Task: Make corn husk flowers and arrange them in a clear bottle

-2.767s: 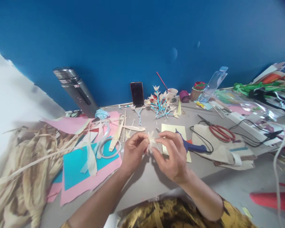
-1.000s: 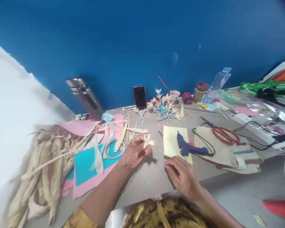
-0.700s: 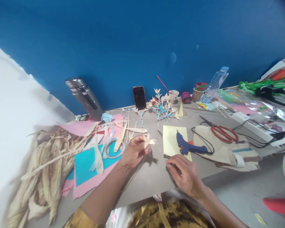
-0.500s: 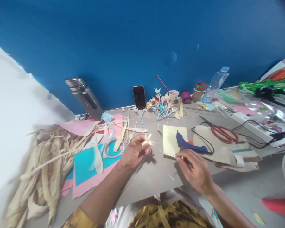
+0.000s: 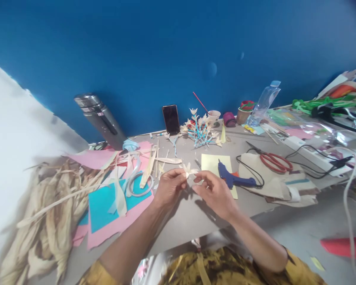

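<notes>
L hand (image 5: 169, 189), at approx. 8 o'clock of the pale flower (image 5: 188, 171), has thumb & index pinched on it, w/ L forearm (image 5: 130, 245) slanting in from 7 o'clock. R hand (image 5: 217, 194), at 4, is half-curled, thumb & index a bit apart, index tip by a petal; can't tell if it grips. Flower's above the tabletop (image 5: 180, 235), blue glue gun (image 5: 235, 180) at 3.

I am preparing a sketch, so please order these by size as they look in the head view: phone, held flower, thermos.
1. Thermos, clearly largest
2. Phone
3. Held flower, smallest in what shows
</notes>
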A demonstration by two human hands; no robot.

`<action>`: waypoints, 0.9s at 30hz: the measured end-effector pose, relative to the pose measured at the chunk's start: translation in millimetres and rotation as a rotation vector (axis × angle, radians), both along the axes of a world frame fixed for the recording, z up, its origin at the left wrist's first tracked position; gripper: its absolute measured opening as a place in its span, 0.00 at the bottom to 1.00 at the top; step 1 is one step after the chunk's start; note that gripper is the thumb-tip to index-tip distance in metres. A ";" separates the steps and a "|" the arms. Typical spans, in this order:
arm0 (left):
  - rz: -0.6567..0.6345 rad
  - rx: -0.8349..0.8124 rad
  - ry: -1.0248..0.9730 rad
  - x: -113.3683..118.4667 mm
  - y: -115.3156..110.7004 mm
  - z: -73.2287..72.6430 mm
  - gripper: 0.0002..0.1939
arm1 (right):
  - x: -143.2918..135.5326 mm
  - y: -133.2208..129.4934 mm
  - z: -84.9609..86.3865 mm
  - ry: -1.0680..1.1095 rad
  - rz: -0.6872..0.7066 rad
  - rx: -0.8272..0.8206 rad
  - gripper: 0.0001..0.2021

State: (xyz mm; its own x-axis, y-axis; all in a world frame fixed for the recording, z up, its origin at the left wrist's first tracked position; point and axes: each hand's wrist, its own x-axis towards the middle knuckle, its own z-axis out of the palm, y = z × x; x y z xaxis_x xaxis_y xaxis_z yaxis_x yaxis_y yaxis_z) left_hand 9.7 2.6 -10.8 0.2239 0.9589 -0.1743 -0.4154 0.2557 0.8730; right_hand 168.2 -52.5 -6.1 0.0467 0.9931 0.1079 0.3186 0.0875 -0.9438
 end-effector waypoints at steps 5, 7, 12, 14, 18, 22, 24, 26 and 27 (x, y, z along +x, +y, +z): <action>-0.068 0.009 0.010 1.8 -3.9 2.0 0.13 | -5.7 10.9 2.7 0.323 0.086 -0.071 0.17; -0.081 0.013 0.021 2.0 -4.6 1.1 0.11 | -8.1 13.0 0.4 0.393 0.087 -0.100 0.22; -0.098 0.012 0.037 1.4 -5.6 1.5 0.10 | -14.3 12.4 4.6 0.468 0.049 -0.139 0.22; -0.136 0.020 0.042 0.8 -6.2 1.3 0.11 | -15.2 11.1 9.1 0.485 0.039 -0.133 0.21; -0.194 0.044 0.017 0.3 -7.5 -1.6 0.13 | -14.7 10.3 13.6 0.529 0.071 -0.120 0.18; -0.171 0.079 0.056 0.5 -7.1 -5.2 0.13 | -13.8 12.6 9.0 0.556 0.092 -0.111 0.17; -0.165 0.106 0.082 0.4 -6.5 -6.0 0.12 | -13.8 13.9 6.1 0.567 0.091 -0.105 0.17; -0.160 0.139 0.110 0.2 -6.2 -5.9 0.11 | -13.9 14.7 4.6 0.578 0.088 -0.104 0.16; -0.160 0.152 0.122 0.0 -6.3 -5.5 0.11 | -13.9 14.9 4.4 0.582 0.085 -0.105 0.16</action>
